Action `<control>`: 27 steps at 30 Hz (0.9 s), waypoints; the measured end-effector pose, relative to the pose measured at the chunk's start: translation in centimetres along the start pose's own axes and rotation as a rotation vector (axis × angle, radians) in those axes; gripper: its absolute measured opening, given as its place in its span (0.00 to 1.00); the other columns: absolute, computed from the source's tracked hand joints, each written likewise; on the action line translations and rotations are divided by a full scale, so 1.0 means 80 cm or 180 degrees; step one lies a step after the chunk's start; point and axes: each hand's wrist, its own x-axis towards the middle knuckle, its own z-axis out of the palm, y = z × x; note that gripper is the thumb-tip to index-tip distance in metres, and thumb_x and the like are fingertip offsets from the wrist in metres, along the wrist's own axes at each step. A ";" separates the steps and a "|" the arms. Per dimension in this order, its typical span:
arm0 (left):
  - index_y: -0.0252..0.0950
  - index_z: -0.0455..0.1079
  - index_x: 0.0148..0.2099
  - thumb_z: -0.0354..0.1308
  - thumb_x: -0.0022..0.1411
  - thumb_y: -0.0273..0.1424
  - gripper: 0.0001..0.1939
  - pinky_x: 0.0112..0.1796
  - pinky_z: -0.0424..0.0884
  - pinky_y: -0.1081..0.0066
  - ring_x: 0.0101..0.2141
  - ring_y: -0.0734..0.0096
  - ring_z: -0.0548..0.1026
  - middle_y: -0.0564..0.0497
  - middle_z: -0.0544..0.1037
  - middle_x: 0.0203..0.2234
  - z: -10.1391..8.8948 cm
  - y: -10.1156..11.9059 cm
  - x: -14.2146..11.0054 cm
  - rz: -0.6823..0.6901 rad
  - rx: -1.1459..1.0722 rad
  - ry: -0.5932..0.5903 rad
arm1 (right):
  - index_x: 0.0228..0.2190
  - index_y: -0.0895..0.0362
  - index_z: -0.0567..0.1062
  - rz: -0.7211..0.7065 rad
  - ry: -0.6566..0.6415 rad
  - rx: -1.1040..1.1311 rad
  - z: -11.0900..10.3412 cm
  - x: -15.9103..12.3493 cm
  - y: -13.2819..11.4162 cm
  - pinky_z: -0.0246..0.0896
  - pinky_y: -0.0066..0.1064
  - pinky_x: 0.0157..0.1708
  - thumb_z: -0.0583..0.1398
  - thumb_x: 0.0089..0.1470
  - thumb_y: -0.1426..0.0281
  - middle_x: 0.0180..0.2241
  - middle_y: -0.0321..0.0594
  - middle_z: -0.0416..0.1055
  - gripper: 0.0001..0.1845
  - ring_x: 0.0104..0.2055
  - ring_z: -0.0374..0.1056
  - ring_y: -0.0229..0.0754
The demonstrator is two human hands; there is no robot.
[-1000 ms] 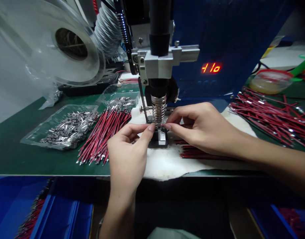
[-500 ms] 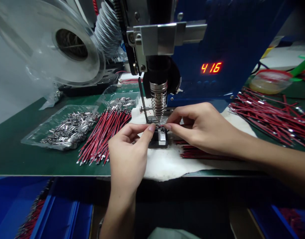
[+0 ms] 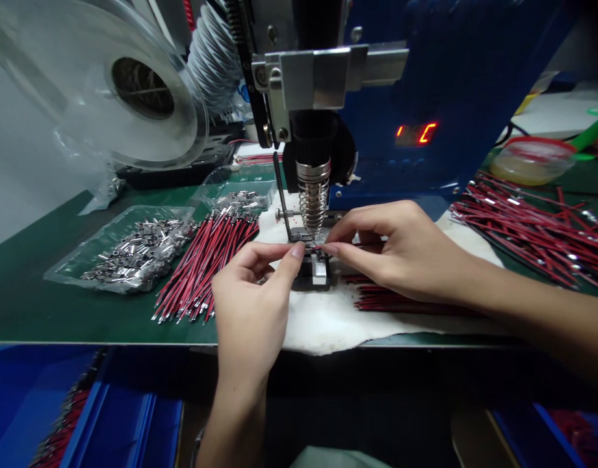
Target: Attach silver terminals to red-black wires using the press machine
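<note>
Under the soldering machine's spring-wrapped tip (image 3: pixel 313 195), my two hands meet with fingertips almost touching. My left hand (image 3: pixel 253 292) is closed in a pinch at the left of the small metal fixture (image 3: pixel 319 268); what lies between its thumb and finger is too small to make out. From the other side, my right hand (image 3: pixel 396 250) pinches a thin red wire (image 3: pixel 317 247), whose end shows in the gap between the hands. Below my right palm lies a row of red and black wires (image 3: pixel 377 296) on a white cloth (image 3: pixel 323 325).
A clear tray (image 3: pixel 69 270) of small metal parts stands at the left, beside a bundle of red and black wires (image 3: pixel 201 273). More wires (image 3: pixel 533 234) lie at the right near a plastic tub (image 3: pixel 530 162). Blue bins (image 3: pixel 118 416) sit below the table edge.
The machine's red display has switched from 416 to other characters. Both hands keep nearly the same place and pinch; the view has shifted very slightly.
</note>
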 end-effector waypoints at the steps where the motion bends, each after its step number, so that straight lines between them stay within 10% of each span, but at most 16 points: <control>1: 0.39 0.78 0.33 0.68 0.56 0.35 0.06 0.29 0.68 0.80 0.27 0.77 0.74 0.55 0.77 0.24 0.000 -0.001 0.000 0.0020 -0.0023 -0.0003 | 0.31 0.58 0.80 0.0000 -0.0005 0.0004 0.000 0.000 0.000 0.57 0.26 0.27 0.62 0.56 0.73 0.27 0.32 0.76 0.05 0.26 0.66 0.31; 27: 0.37 0.76 0.31 0.68 0.55 0.33 0.06 0.32 0.73 0.72 0.30 0.70 0.77 0.52 0.79 0.26 0.001 -0.001 -0.006 0.0143 -0.0441 0.0102 | 0.33 0.56 0.78 -0.0139 -0.0062 0.0086 -0.008 -0.007 -0.006 0.61 0.29 0.29 0.61 0.59 0.70 0.28 0.35 0.76 0.06 0.27 0.68 0.36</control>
